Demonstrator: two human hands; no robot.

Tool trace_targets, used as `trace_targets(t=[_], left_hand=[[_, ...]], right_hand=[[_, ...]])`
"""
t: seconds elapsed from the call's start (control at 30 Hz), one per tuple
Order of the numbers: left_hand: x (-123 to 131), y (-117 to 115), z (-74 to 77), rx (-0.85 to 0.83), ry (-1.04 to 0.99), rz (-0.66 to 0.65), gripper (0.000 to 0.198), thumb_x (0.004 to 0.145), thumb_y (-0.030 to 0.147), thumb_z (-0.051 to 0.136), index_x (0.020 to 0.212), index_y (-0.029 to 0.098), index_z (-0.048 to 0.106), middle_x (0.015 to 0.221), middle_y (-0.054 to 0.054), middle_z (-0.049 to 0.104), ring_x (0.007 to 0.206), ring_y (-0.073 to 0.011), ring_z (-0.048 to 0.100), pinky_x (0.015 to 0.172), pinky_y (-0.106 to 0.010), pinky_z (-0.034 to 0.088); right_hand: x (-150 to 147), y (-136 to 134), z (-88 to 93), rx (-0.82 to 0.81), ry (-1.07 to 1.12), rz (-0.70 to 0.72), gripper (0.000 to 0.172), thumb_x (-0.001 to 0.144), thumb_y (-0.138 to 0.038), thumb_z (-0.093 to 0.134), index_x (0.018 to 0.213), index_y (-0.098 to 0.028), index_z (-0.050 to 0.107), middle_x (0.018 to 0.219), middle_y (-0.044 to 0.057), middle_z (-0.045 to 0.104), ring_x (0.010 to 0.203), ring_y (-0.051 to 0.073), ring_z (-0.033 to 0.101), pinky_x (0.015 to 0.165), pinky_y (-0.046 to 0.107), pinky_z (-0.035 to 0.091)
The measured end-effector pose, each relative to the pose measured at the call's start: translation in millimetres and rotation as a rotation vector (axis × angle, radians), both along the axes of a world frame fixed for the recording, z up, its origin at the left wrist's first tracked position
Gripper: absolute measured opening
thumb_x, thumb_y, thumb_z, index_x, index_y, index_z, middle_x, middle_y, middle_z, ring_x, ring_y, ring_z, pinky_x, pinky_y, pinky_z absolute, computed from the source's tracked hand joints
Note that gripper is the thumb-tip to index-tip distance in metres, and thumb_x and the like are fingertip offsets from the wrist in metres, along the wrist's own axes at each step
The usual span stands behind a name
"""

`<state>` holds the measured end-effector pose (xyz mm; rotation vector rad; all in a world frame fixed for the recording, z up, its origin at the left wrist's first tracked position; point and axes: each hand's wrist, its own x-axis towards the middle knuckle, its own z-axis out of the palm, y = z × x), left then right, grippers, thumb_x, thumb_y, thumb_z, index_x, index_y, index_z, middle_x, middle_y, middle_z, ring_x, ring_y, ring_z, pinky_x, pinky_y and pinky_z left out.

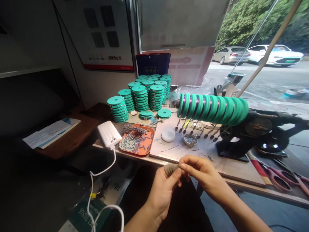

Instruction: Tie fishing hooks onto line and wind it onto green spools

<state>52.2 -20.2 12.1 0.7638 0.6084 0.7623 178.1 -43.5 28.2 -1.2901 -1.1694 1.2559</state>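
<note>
My left hand (162, 188) and my right hand (201, 172) meet just in front of the table's near edge. Thumb and fingers of each are pinched together at one spot; whatever small dark piece sits between them is too hidden to name. A grey-brown cloth wrap (171, 169) covers a finger of my left hand. Beyond the hands, a row of green foam spools (212, 109) is mounted on a black winding machine (258, 127), with small metal swivels dangling on lines below. A round dish of small metal parts (190, 140) sits on the pale board (166, 153).
An orange tray (151, 141) holds many small metal pieces. Stacks of green spools (140, 96) stand behind it. A white power bank (109, 133) with a cable lies left, a white round lid (168, 135) on the board, and pink-handled scissors (280, 178) at right.
</note>
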Motion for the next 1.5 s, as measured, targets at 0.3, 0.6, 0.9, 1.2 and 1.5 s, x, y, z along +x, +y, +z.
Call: trace_targets(t=[0.3,0.6,0.9,1.2,1.5], left_hand=[[-1,2,-2.0,-0.073,-0.057,-0.019,0.020,0.071,0.025,0.066,0.058,0.011,0.064,0.058,-0.002,0.056,0.060,-0.0104,0.048,0.058,-0.021,0.033],[-2,0,-3.8,-0.012,-0.042,0.009,0.020,0.075,0.025,0.063,0.060,0.011,0.063,0.060,-0.002,0.056,0.061,-0.0098,0.046,0.062,-0.024,0.033],[-3,0,-4.1,0.082,0.056,0.021,0.023,0.072,0.031,0.066,0.060,0.012,0.063,0.060,-0.001,0.054,0.060,-0.0107,0.044,0.060,-0.024,0.032],[-4,1,-3.7,0.072,0.046,0.015,0.024,0.071,0.032,0.066,0.058,0.012,0.062,0.058,-0.001,0.054,0.060,-0.0113,0.044,0.061,-0.024,0.033],[-2,1,-3.7,0.024,0.022,0.065,0.018,0.070,0.026,0.067,0.061,0.011,0.066,0.060,-0.002,0.058,0.059,-0.0102,0.046,0.059,-0.022,0.034]], right_hand=[[4,0,-3.8,-0.023,0.032,0.025,0.024,0.075,-0.038,0.060,0.069,-0.015,0.059,0.055,-0.002,0.054,0.052,0.010,0.050,0.053,0.023,0.041],[3,-3,-5.8,-0.101,0.151,-0.015,0.024,0.072,-0.039,0.064,0.074,-0.015,0.062,0.061,0.000,0.060,0.058,0.013,0.057,0.059,0.025,0.044],[-1,-5,0.6,-0.005,0.018,-0.007,0.026,0.077,-0.041,0.058,0.069,-0.016,0.058,0.057,-0.001,0.054,0.057,0.012,0.052,0.057,0.024,0.042],[-3,-5,-2.6,-0.022,0.040,0.007,0.027,0.077,-0.042,0.056,0.069,-0.016,0.056,0.057,-0.002,0.053,0.057,0.012,0.051,0.057,0.024,0.042],[1,-5,-2.4,-0.044,0.068,0.009,0.026,0.077,-0.041,0.057,0.075,-0.015,0.058,0.063,0.000,0.057,0.062,0.013,0.056,0.062,0.026,0.044]])
